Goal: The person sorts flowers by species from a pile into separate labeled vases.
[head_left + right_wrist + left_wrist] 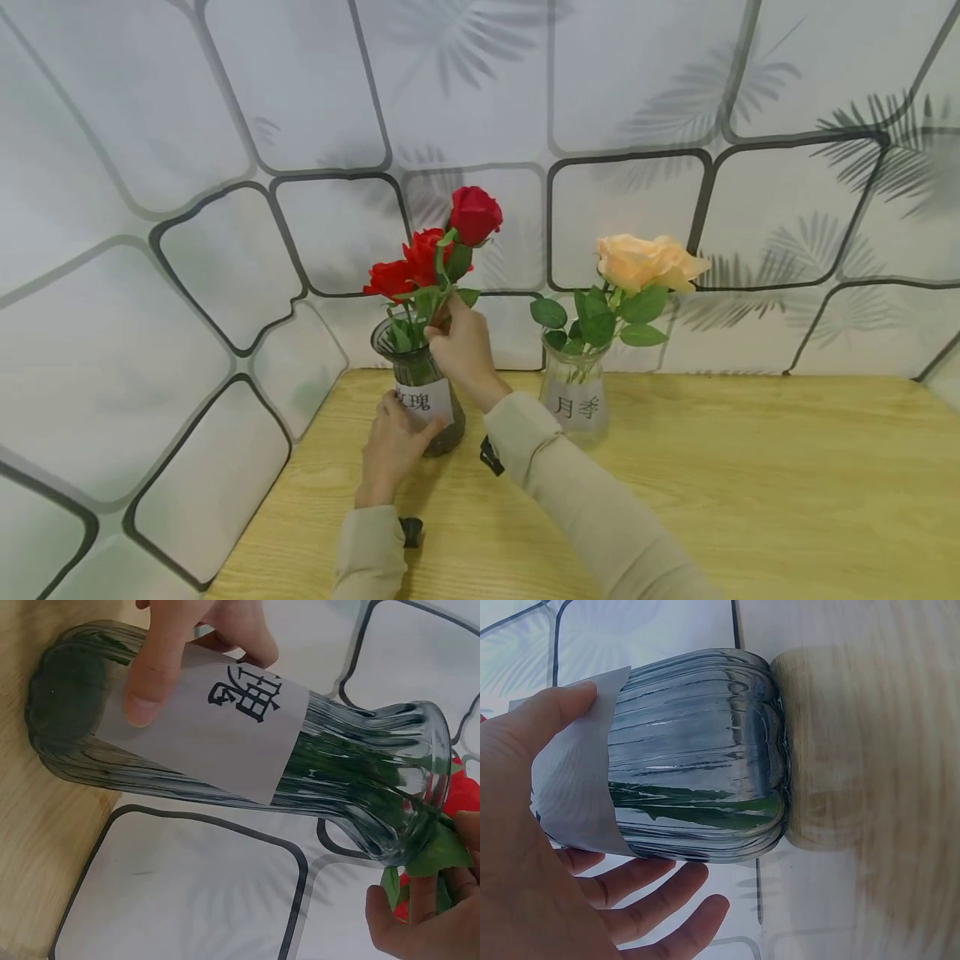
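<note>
A grey ribbed glass vase [450, 435] with a white paper label [217, 750] stands on the table, holding red roses [390, 280]. My left hand [393, 443] grips its lower body, the thumb on the label and the fingers along the opposite side. Above the rim, my right hand [467, 346] pinches a dark red rose [476, 215] by its leafy stem. That bloom rises higher than the others. Green stems [705, 806] show through the glass near the vase's bottom. In the right wrist view, leaves and my fingers partly cover the vase mouth.
Right of my right hand, a clear glass vase [573, 429] with its own white label holds peach-coloured roses [648, 262] and green leaves. The wooden table [750, 483] meets a patterned wall covering [480, 100] at the back and left.
</note>
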Available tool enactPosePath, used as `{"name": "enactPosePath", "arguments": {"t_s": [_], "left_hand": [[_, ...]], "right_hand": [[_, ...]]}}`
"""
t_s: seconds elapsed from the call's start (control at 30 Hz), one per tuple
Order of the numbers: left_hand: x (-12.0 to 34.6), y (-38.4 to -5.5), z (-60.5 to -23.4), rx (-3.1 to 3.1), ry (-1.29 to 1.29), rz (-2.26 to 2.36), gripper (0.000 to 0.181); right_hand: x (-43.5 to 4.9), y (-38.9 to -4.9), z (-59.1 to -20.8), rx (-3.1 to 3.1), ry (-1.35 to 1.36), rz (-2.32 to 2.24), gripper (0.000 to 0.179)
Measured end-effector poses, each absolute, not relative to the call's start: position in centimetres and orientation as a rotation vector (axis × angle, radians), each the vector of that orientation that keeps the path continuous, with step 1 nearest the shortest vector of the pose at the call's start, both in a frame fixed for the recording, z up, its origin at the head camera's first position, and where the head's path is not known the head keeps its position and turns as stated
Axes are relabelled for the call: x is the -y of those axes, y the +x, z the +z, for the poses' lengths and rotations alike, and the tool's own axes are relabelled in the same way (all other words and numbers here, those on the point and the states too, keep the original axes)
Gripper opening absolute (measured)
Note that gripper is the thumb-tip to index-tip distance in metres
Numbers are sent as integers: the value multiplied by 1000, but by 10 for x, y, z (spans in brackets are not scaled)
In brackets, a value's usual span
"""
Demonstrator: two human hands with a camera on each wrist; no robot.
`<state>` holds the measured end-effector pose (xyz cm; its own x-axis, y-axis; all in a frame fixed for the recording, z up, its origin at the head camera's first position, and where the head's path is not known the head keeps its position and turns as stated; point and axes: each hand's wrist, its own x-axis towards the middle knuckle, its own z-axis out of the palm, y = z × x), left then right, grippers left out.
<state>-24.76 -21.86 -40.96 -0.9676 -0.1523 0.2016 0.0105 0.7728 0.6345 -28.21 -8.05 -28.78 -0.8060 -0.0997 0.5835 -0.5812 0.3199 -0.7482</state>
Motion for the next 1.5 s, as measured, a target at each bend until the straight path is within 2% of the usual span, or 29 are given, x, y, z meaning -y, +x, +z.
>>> {"name": "enactPosePath", "arguments": {"t_s": [0.23,0.47,0.7,1.13,1.5], "left_hand": [[216,-251,-410,2708,102,-962,87],[215,-252,-407,2719,114,-939,85],[215,-253,-407,2727,115,-952,87],[214,-251,-408,2714,120,-965,86],[212,-254,-410,2720,64,-967,90]], "right_hand": [[72,-282,-287,2191,589,1491,5],[64,-281,-284,1982,519,1572,13],[67,-284,-280,1944,508,1449,9],[71,-289,-302,2156,526,1345,9],[25,-262,-324,2115,535,1429,7]]}}
